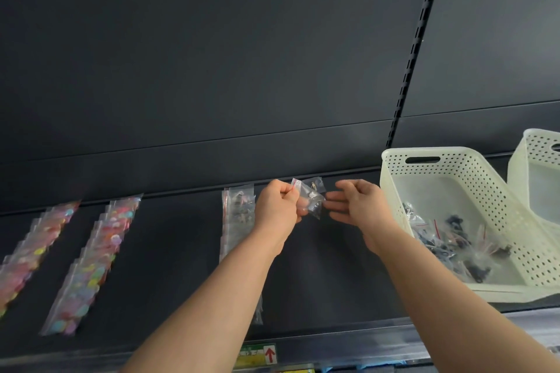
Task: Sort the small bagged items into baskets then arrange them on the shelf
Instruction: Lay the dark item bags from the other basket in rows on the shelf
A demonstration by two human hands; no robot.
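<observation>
The left hand (280,206) is pinching a crumpled clump of small clear zip bags (309,195) between thumb and curled fingers, holding it above the far middle of the dark shelf (333,266). One bag in the clump is showing a red seal strip, and small dark pieces are sitting inside. The right hand (360,206) is hovering open just right of the clump, its fingers straight and pointing left toward it. Whether the fingertips are touching the plastic cannot be told.

Just left of the left hand, a row of clear bags with dark contents (238,212) is lying in a line running from far to near, partly hidden behind the left forearm. Further left, two overlapping rows of bags with colourful pieces are lying on the shelf: one (97,254) nearer the middle and one (39,248) at the left edge.

To the right, a cream perforated basket (454,157) is standing on the shelf, and loose bagged dark items (454,239) are lying piled in its near left corner, just beside the right forearm. A second cream basket (542,142) is sitting behind it at the far right, cut off by the frame. A slotted upright (415,48) is dividing the dark back panels. A yellow label with a red arrow (257,354) is sitting on the near shelf edge.
</observation>
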